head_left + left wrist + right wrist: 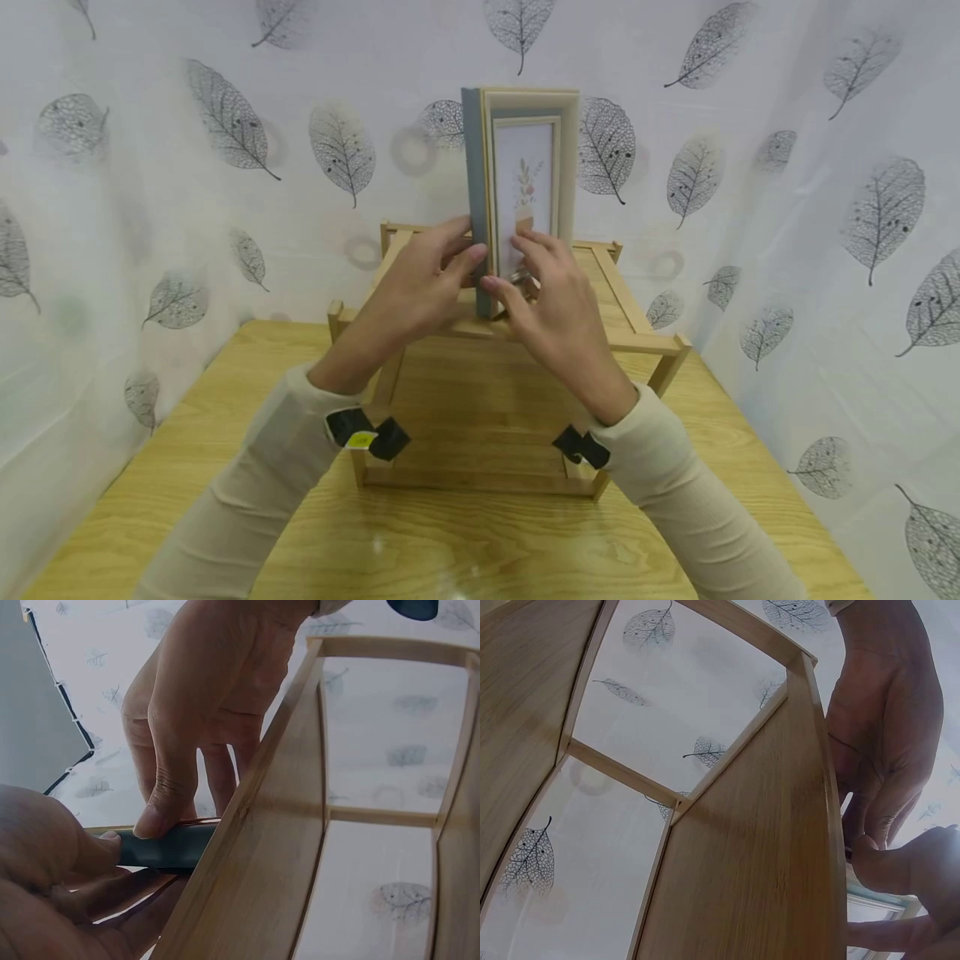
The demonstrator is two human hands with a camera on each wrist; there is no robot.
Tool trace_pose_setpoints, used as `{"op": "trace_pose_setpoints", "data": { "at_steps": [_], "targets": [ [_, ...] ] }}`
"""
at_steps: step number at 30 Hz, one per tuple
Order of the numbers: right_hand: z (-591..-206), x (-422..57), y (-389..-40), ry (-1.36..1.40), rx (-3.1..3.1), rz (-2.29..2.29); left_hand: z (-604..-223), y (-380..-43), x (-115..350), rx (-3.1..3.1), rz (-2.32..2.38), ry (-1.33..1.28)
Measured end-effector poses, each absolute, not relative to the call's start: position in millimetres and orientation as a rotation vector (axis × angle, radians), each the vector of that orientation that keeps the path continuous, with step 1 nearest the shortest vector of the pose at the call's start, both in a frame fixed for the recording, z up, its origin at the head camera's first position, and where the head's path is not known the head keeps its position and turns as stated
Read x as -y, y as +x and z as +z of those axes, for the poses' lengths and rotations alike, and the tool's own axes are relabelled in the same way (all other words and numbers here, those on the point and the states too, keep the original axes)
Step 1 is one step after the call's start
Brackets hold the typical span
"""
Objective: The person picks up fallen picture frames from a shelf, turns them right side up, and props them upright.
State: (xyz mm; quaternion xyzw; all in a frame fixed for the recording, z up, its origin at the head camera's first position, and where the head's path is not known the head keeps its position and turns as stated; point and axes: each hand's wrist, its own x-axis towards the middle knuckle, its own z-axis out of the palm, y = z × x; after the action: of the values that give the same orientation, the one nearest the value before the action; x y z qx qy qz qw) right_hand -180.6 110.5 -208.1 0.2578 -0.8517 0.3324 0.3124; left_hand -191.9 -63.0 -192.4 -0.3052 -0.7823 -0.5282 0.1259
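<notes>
An upright picture frame [568,158] with a cream border, a blue-grey side and a plant print stands at the front of the wooden shelf's top board. My left hand [416,283] grips its left side low down, thumb near the front edge. From the front, my right hand [558,312] holds the lower left part, its thumb at the left edge and its bent fingers over the print. The left wrist view shows both thumbs on the dark side of the frame [169,851]. Most of the frame is hidden by the right hand [900,889] and shelf in the right wrist view.
The two-tier wooden shelf [645,342] stands on a wood-grain table [480,550]. Its lower board [480,400] lies beneath the hands. A white leaf-print curtain [285,133] hangs behind and at both sides. Each wrist wears a black strap [348,427].
</notes>
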Motion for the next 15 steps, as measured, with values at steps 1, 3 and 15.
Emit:
{"op": "trace_pose_setpoints", "data": {
  "at_steps": [1,3,15],
  "targets": [
    [-208.2,-110.9,-180.9,0.683,2.247,0.874,-192.7,-192.5,62.5,2.264,-1.549,-0.900],
    [-208.4,-111.5,-181.1,0.691,2.247,0.866,-192.9,-192.9,61.6,2.246,-1.561,-0.911],
    [-207.9,-112.9,-180.7,0.754,2.233,0.924,-193.7,-189.4,58.4,2.207,-1.518,-0.941]
  ]
}}
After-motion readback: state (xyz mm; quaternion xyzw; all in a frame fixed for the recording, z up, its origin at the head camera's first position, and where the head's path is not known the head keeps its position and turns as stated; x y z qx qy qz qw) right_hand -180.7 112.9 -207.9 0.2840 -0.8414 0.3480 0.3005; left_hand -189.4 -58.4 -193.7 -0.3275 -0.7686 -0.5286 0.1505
